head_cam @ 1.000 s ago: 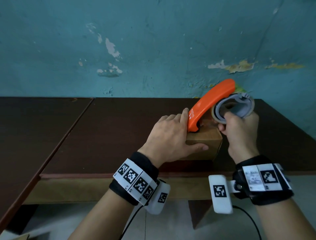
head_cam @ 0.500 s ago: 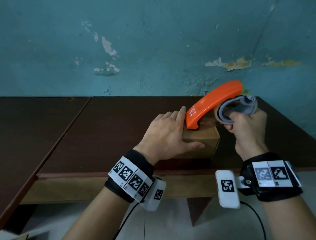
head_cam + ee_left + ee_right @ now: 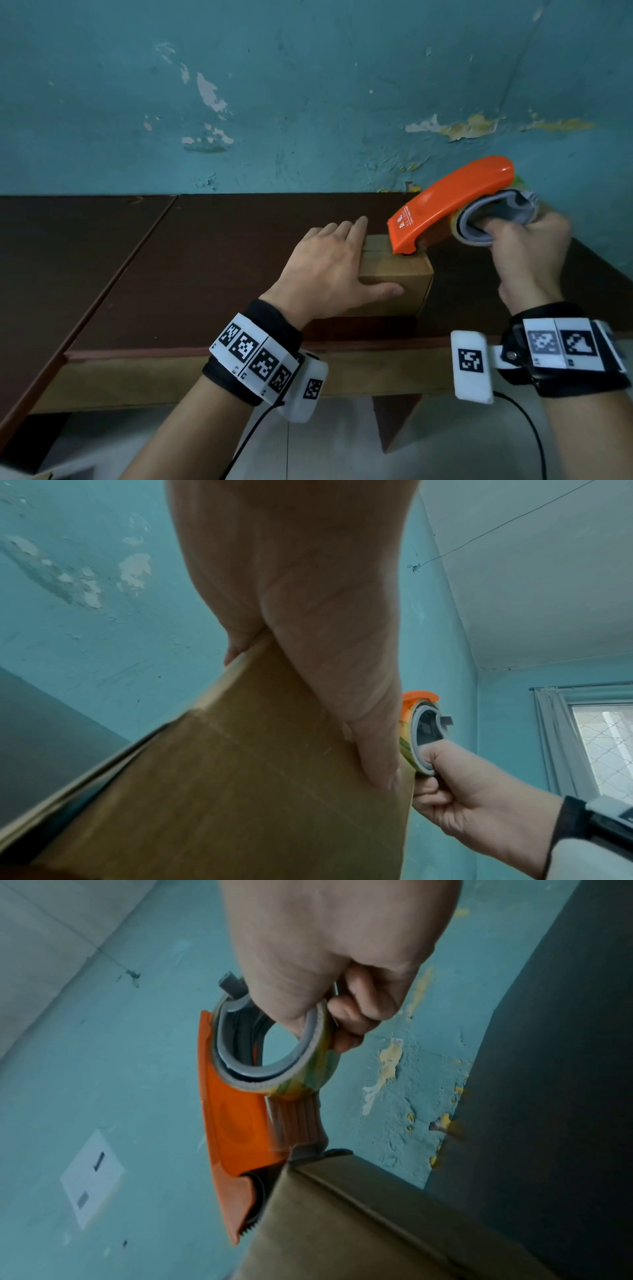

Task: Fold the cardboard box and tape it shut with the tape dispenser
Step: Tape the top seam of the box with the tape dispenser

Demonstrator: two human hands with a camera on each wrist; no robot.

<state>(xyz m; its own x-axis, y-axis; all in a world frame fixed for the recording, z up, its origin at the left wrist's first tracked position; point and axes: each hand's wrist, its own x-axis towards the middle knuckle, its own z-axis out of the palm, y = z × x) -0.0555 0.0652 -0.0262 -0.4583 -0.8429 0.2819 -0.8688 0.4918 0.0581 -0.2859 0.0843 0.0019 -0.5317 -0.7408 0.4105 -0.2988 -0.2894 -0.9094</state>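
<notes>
The cardboard box (image 3: 394, 270) is set near the desk's (image 3: 205, 260) front edge, pressed flat-handed by the left hand (image 3: 329, 270). The tape dispenser (image 3: 448, 205) is gripped by the right hand (image 3: 527, 253), its nose touching the box top's right end.

Materials and finishes: the cardboard box (image 3: 394, 270) is seen as matt brown corrugated board. The tape dispenser (image 3: 445, 202) is formed of glossy, smooth orange plastic — a grey plastic core is carried inside. The table (image 3: 212, 260) is finished in dark, smooth wood. The wall (image 3: 308, 85) is coated in matt teal paint — rough and flaking.
</notes>
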